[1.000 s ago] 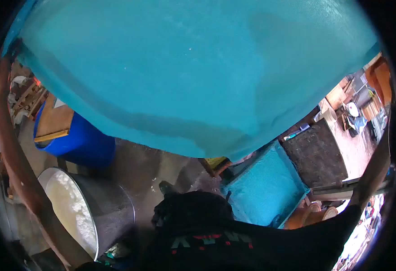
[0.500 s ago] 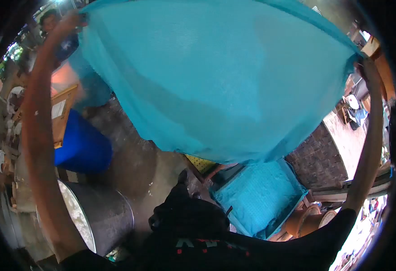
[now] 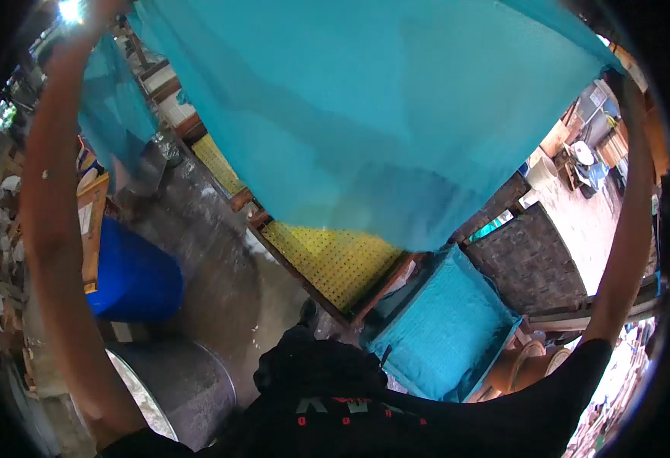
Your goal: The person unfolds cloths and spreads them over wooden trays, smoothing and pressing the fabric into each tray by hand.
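Note:
A wide teal cloth (image 3: 335, 99), thin and partly see-through, is stretched between my raised arms. My left hand (image 3: 110, 8) is at the top edge of the view beside the cloth's upper left corner, its fingers mostly cut off. On the other side my right hand (image 3: 622, 82), dark and partly hidden, grips the upper right corner. The cloth's lower edge hangs over a yellow perforated panel (image 3: 331, 259) in a wooden frame. Near that edge, closer to my body, is a shallow frame lined with teal netting (image 3: 449, 328).
On the left stand a blue barrel (image 3: 144, 267), a wooden frame (image 3: 94, 229) and a large metal drum (image 3: 186, 389). More teal cloth (image 3: 113, 107) hangs at upper left. A woven panel (image 3: 529, 259) and round brown objects (image 3: 522, 366) lie to the right.
The cloth has shifted upward and its lower edge has drawn in, uncovering more of the yellow panel. My left hand has risen to the view's edge. The person at upper left is no longer visible.

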Demonstrator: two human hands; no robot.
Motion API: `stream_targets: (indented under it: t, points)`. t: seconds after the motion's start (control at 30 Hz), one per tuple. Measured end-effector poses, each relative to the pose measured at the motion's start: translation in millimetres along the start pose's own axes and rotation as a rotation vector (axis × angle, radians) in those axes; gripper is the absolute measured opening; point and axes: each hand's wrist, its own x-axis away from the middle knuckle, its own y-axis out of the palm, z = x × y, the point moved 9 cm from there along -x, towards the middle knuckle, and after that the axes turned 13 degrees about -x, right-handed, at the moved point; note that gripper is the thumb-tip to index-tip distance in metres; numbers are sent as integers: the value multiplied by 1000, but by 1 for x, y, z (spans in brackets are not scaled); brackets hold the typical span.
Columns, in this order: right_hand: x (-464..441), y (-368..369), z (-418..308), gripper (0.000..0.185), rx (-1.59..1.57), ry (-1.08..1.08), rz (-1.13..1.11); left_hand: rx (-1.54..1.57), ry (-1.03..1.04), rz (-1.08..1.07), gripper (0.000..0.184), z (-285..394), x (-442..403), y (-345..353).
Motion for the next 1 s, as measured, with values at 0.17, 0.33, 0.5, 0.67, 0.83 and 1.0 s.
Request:
stream_targets:
  t: [0.17,0.33,0.5,0.67,0.83,1.0]
  points:
    - [40,-43,-32,26,274,-40,53,1059,-258,91,73,9,37,-49]
    - [158,-19,0,27,322,160,24,-223,16,364,45,-75,132,-10]
    - [326,74,17,39,48,440,-8,-237,-257,150,50,91,292,92]
    - [465,109,71,47,-20,715,-40,25,-318,14,41,131,392,182]
    - [601,120,124,55,68,747,-92,87,-305,-43,50,173,490,230]
    - [696,160,115,46,238,602,-162,87,-405,-297,54,180,584,297]
